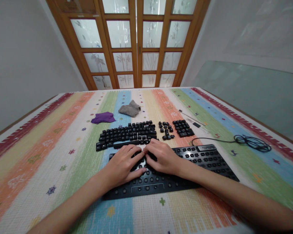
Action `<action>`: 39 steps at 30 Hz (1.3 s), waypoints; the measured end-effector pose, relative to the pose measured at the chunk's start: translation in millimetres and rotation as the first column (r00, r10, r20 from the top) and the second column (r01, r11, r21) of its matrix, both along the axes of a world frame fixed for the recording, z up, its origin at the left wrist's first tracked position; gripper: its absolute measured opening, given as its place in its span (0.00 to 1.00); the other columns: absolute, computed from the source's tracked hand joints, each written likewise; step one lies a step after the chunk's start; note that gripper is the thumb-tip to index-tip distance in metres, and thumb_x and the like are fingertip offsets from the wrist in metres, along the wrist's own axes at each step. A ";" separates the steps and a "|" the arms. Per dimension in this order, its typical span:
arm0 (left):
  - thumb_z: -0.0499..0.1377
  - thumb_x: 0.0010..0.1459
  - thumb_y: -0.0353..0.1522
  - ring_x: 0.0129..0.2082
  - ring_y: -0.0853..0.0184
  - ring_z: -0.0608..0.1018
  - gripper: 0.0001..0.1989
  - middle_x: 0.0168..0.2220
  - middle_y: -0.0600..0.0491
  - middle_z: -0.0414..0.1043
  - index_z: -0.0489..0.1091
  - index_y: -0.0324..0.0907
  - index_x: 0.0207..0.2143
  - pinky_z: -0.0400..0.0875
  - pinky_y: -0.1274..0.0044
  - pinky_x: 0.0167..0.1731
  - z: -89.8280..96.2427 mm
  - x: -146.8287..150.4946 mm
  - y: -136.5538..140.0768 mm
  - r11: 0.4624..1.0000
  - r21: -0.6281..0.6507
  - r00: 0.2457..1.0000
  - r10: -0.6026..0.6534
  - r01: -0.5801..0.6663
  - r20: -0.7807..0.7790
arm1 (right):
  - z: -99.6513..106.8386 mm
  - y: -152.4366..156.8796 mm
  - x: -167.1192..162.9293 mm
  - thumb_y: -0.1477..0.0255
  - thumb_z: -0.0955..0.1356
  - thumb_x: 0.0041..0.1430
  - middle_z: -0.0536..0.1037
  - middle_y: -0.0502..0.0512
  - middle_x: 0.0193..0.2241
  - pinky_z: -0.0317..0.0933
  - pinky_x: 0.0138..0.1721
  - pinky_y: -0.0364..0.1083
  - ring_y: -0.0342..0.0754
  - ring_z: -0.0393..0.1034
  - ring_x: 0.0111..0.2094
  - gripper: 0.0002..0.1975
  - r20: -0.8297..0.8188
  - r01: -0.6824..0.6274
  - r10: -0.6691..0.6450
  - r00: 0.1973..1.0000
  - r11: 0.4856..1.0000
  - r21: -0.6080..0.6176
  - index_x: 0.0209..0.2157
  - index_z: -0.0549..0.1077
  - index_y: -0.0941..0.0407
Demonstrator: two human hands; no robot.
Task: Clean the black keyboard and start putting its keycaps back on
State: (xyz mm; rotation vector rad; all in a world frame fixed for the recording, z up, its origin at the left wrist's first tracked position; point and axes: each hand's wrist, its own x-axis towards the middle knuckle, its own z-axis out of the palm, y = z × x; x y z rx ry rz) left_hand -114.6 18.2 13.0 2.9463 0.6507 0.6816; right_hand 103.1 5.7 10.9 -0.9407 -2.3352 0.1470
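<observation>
Left hand (125, 161), right hand (163, 156) over keyboard base (161, 180), fingers curled, near-touching; pinch, cannot tell. Beyond base: loose keycaps (130, 133), legends too small to read.

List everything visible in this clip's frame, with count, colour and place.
keyboard: one, black, under the hands, many keys bare of caps
keycaps: many, black, grouped beyond the keyboard
cable: one, black, running from the keyboard to a coil at right
purple cloth: one, purple, beyond the keycaps
grey cloth: one, grey, right of the purple one
thin rod: one, greyish, dark-ended, far right of the keycaps
small block: one, dark, beside the rod
tablecloth: one, multicoloured stripes, beneath everything
doors: two, brown with pale panes, background
walls: two, greyish, either side
panel: one, pale green, right
left hand: one, bare, on the keyboard
right hand: one, bare, beside the left
</observation>
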 end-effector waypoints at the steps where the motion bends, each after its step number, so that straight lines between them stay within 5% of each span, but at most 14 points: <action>1: 0.55 0.67 0.40 0.50 0.54 0.72 0.21 0.51 0.42 0.71 0.65 0.37 0.57 0.72 0.60 0.48 0.0 0.0 0.3 1.000 -0.001 1.000 -0.002 0.002 -0.002 | 0.4 0.1 0.3 0.79 0.62 0.58 0.74 0.57 0.27 0.60 0.34 0.48 0.50 0.64 0.32 0.06 0.002 0.000 0.000 1.000 1.000 0.000 0.32 0.70 0.57; 39: 0.56 0.67 0.43 0.50 0.55 0.72 0.23 0.51 0.43 0.70 0.65 0.38 0.57 0.71 0.61 0.49 1.3 0.6 -1.6 0.999 -0.041 1.000 0.011 -0.011 -0.001 | 0.7 2.2 3.3 0.79 0.63 0.58 0.75 0.57 0.28 0.59 0.33 0.46 0.49 0.66 0.32 0.06 0.004 -0.007 0.007 1.000 1.000 -0.019 0.33 0.72 0.58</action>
